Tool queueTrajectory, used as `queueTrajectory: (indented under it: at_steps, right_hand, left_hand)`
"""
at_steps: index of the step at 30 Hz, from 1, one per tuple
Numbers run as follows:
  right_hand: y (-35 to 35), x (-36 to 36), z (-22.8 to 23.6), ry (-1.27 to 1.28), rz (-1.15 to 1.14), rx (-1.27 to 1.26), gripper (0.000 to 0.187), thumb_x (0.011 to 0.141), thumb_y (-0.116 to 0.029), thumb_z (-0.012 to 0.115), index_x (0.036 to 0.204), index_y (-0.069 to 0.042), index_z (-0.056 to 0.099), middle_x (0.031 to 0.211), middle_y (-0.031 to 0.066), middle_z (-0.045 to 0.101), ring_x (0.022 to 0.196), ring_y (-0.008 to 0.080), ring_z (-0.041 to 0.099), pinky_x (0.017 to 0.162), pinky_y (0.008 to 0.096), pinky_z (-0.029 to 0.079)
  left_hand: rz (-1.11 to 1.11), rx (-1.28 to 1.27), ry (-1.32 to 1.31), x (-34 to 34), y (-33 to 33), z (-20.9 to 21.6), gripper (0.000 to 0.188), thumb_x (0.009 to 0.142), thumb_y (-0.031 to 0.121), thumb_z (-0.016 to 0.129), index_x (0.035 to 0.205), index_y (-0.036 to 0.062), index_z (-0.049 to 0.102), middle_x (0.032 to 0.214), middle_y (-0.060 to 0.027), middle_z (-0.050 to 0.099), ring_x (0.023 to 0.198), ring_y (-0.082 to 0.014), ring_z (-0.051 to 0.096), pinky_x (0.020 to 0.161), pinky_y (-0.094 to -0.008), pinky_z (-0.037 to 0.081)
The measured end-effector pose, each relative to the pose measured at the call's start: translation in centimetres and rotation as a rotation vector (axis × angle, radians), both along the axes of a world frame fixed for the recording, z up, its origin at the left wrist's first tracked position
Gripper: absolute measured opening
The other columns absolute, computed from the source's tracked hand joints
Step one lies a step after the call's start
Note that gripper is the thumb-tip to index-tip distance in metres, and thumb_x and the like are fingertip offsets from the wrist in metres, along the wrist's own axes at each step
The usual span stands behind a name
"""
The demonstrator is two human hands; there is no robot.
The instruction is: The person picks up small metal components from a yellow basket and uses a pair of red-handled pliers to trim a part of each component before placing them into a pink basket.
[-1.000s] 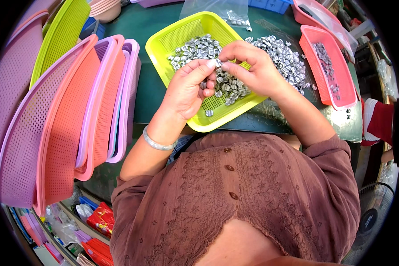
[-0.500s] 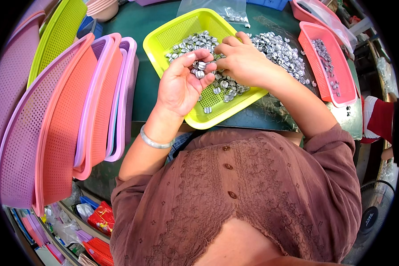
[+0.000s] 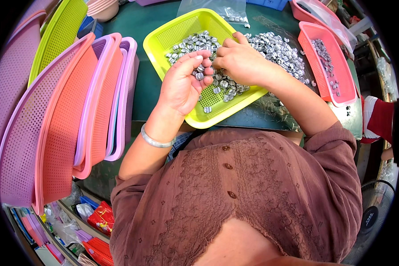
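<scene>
My left hand (image 3: pixel 184 84) is turned palm up over a yellow-green perforated basket (image 3: pixel 215 117), its fingers curled around a few small grey metal parts (image 3: pixel 200 73). These are short, ribbed, rounded pieces. Beside it, my right hand (image 3: pixel 241 62) is bent over the basket with its fingertips close to the left fingers; whatever lies between them is hidden. Many more of the same grey parts (image 3: pixel 230 91) lie loose in the basket beneath both hands. A large heap of them (image 3: pixel 279 53) spreads over the green table just right of the basket.
On the right a pink basket (image 3: pixel 341 84) holds some small grey parts. A clear plastic bag (image 3: pixel 226 11) with parts lies at the back. Purple, orange and pink baskets (image 3: pixel 62 146) stand nested on edge at the left. A fan (image 3: pixel 372 217) is at the lower right.
The fingers of my left hand have curled further in over the parts. My right hand has shifted slightly, its fingertips staying close to the left hand.
</scene>
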State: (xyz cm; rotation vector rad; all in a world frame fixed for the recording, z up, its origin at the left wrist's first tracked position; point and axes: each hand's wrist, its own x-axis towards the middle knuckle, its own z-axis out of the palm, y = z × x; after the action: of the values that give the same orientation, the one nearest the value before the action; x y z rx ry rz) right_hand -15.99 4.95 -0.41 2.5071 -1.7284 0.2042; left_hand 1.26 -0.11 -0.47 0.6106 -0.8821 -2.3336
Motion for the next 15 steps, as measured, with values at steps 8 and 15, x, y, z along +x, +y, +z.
queueTrajectory:
  at_steps: [8, 15]
  right_hand:
    - [-0.3, -0.3, 0.2, -0.041, 0.020, 0.089, 0.020, 0.066, -0.006, 0.057, 0.084, -0.013, 0.064, 0.077, 0.0026, 0.058, 0.090, 0.0211, 0.051, 0.095, 0.0440, 0.024]
    - [0.3, -1.1, 1.7, -0.863, 0.050, 0.068, 0.013, 0.073, -0.011, 0.062, 0.085, -0.005, 0.060, 0.077, 0.0065, 0.060, 0.076, 0.0189, 0.056, 0.078, 0.0309, 0.041]
  left_hand:
    - [0.034, -0.002, 0.000, 0.0, 0.0, 0.0, 0.020, 0.086, 0.011, 0.045, 0.102, -0.0003, 0.050, 0.084, -0.0058, 0.052, 0.072, -0.0137, 0.051, 0.061, -0.0234, 0.045]
    - [0.053, -0.042, -0.088, -0.1, 0.3, 0.2, 0.018, 0.085, 0.012, 0.046, 0.099, 0.0001, 0.051, 0.082, -0.0050, 0.052, 0.071, -0.0133, 0.050, 0.060, -0.0228, 0.044]
